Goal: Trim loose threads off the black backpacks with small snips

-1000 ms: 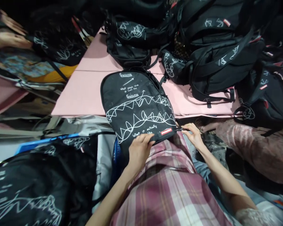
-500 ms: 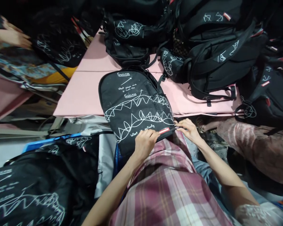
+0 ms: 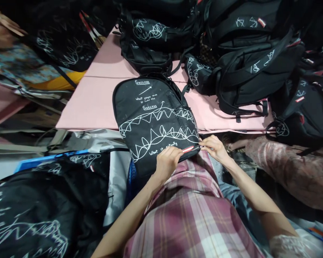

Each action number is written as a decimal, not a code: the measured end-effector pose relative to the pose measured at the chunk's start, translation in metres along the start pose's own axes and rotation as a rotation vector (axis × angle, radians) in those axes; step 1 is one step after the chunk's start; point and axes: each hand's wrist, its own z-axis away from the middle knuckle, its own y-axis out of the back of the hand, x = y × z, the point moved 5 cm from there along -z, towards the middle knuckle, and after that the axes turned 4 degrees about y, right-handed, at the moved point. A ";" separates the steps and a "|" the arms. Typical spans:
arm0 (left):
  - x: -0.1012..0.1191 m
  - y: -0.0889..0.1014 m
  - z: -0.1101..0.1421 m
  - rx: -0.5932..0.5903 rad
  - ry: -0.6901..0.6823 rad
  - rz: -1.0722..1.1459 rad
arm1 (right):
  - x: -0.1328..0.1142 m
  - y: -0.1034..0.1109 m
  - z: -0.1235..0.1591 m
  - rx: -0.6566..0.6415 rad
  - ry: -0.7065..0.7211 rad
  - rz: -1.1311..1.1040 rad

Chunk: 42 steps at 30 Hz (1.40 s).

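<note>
A black backpack [image 3: 150, 125] with white printed lettering and scribbled lines lies front up, partly on the pink table and partly over my lap. My left hand [image 3: 169, 163] is closed on its near bottom edge, beside a small red-and-white label [image 3: 188, 149]. At the near right corner, my right hand [image 3: 214, 148] pinches with thumb and finger. A small dark thing with a bright glint shows at those fingertips, too small to name. The backpack's right side, along the zip, gapes a little.
Several similar black backpacks [image 3: 247, 79] crowd the back and right of the pink table [image 3: 83, 104]. More backpacks [image 3: 43, 208] fill a blue bin [image 3: 37, 162] at my left. A co-worker's hand [image 3: 5, 28] shows top left, and another person's patterned sleeve [image 3: 290, 168] at right.
My right fingertips have shifted slightly left at the backpack's corner, and less of the dark thing shows. My left hand stays on the edge. The co-worker's hand at top left has moved up.
</note>
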 end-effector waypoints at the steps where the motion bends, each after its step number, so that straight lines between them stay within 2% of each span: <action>1: 0.000 0.001 0.000 0.003 -0.001 0.012 | -0.001 0.000 -0.001 -0.005 0.001 0.000; 8: -0.002 0.001 0.001 -0.001 -0.021 0.070 | -0.004 -0.001 -0.003 -0.025 -0.025 -0.038; 19: -0.004 0.000 0.004 0.019 -0.044 0.096 | -0.002 -0.003 0.008 0.025 0.007 0.079; 25: -0.007 0.000 0.006 0.009 -0.052 0.124 | -0.006 0.000 0.007 0.045 -0.002 0.029; 32: -0.008 0.000 0.007 0.006 -0.074 0.126 | -0.005 0.001 0.008 0.042 -0.035 0.025; 42: -0.007 0.003 0.004 0.009 -0.080 0.169 | -0.019 -0.005 -0.002 -0.003 -0.003 0.059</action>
